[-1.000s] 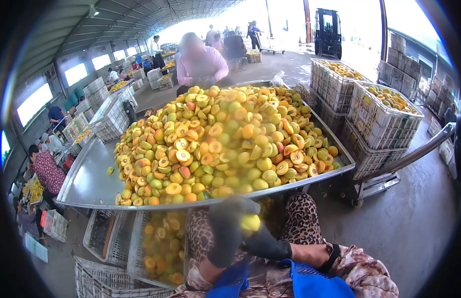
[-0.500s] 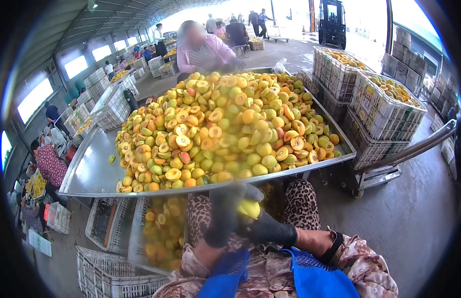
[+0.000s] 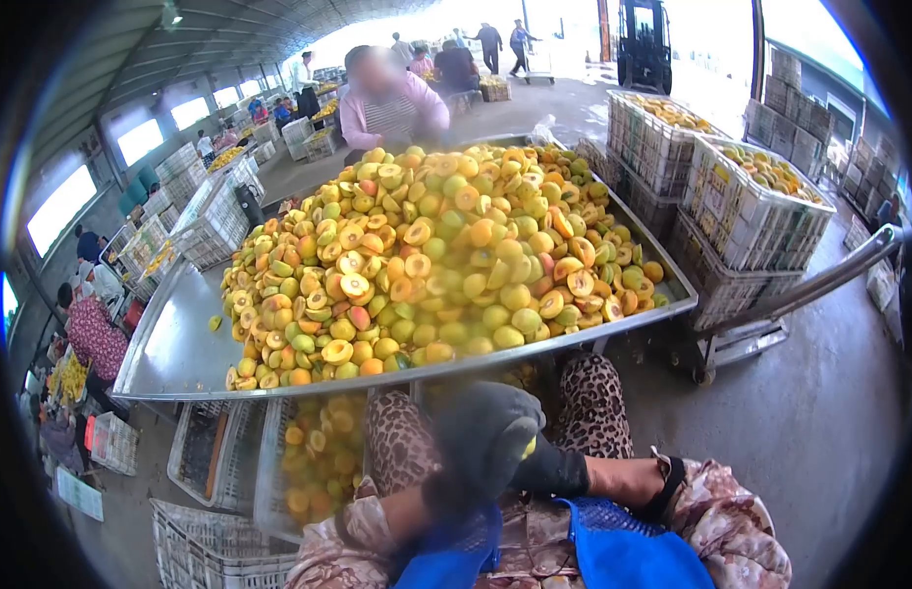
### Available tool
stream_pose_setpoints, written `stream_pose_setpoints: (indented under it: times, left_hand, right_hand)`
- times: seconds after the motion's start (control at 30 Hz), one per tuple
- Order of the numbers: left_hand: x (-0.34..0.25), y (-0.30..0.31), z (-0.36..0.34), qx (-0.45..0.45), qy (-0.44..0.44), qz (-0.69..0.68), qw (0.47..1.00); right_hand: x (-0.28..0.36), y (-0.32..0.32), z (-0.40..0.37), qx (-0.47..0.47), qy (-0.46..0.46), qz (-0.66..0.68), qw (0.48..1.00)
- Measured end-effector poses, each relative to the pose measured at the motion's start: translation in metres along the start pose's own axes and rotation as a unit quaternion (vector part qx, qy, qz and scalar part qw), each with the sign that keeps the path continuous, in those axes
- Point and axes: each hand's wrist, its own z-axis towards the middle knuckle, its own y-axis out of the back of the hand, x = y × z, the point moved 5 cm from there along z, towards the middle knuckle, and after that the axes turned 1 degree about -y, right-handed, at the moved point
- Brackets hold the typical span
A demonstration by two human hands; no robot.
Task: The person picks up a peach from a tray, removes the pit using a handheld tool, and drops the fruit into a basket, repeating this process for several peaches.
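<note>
My left hand [image 3: 471,442] and my right hand [image 3: 549,471] are in dark gloves and meet over my lap, just below the near rim of the metal table [image 3: 181,344]. They close together around a yellow fruit [image 3: 528,448]; only a sliver of it shows between the gloves. Both hands are blurred and close to the camera. On the table a big heap of yellow and orange fruit [image 3: 427,255], whole and halved, rises in front of me.
A crate of cut fruit [image 3: 319,461] and an empty crate [image 3: 201,452] stand under the table at my left. Stacked white crates of fruit [image 3: 751,216] are at the right. A person in pink [image 3: 392,103] works across the table. A forklift [image 3: 644,44] stands far back.
My left hand has folded over the yellow fruit, which showed plainly before and is now almost covered. Both hands sit a little lower and nearer my lap.
</note>
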Motion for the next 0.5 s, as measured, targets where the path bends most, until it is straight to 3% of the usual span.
stream_pose_setpoints:
  times: [0.07,0.1,0.17,0.2,0.23,0.3,0.33,0.37,0.47,0.5]
  left_hand:
    - [0.016,0.006,0.003,0.020,0.104,-0.073,0.992]
    - [0.028,0.009,0.003,0.034,0.200,-0.132,0.970]
    - [0.032,0.012,-0.004,0.061,0.267,-0.129,0.953]
    - [0.028,0.011,-0.010,0.060,0.223,-0.085,0.969]
    - [0.023,0.009,-0.016,0.054,0.180,-0.039,0.981]
    - [-0.001,0.003,-0.009,0.032,-0.021,0.093,0.995]
    - [-0.016,0.000,-0.009,0.022,-0.120,0.158,0.980]
    - [-0.024,0.001,0.005,0.002,-0.103,0.078,0.992]
    - [0.033,0.005,-0.004,-0.004,0.173,-0.049,0.984]
    - [0.036,0.006,-0.005,0.006,0.195,-0.044,0.980]
  right_hand:
    - [0.023,-0.003,-0.004,0.048,0.034,-0.045,0.997]
    - [0.038,-0.005,0.002,0.062,-0.069,0.029,0.995]
    - [0.017,0.002,-0.006,0.133,-0.235,0.110,0.957]
    - [0.004,0.002,-0.015,0.166,-0.319,0.150,0.921]
    - [-0.010,0.001,-0.015,0.114,-0.214,0.079,0.967]
    - [-0.037,-0.008,-0.025,0.008,0.005,-0.067,0.998]
    - [-0.030,-0.009,-0.022,0.016,0.003,-0.055,0.998]
    - [-0.018,-0.006,-0.014,0.030,0.002,-0.044,0.999]
    - [0.018,-0.004,-0.003,0.024,-0.111,0.075,0.991]
    - [0.016,-0.003,-0.002,0.034,-0.099,0.056,0.993]
